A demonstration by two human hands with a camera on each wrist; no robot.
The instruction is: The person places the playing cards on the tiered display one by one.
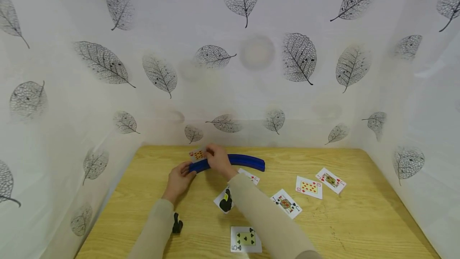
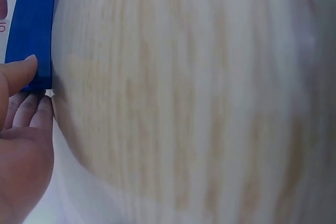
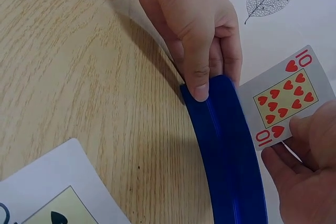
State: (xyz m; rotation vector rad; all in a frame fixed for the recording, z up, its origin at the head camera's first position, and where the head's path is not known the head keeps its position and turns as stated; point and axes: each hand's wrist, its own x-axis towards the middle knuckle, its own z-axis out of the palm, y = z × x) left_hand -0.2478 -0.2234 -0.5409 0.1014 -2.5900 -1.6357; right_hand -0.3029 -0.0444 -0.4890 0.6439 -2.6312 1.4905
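A curved blue card holder [image 1: 248, 161] lies near the back of the table. At its left end my left hand [image 1: 178, 180] grips it, thumb on top and fingers at the end face, as the left wrist view also shows. My right hand [image 1: 218, 162] reaches over the holder and pinches a ten of hearts [image 3: 286, 98] by one edge between thumb and fingers. In the right wrist view the card stands tilted just behind the holder, close to its groove, its face towards me.
On the wooden table [image 1: 143, 211] lie a five of clubs [image 1: 246, 240], a jack of spades [image 1: 286, 204], a ten of diamonds [image 1: 309, 187] and a red face card [image 1: 330, 180]. My right forearm partly covers another card [image 1: 253, 176]. A leaf-print curtain [image 1: 223, 95] surrounds the table.
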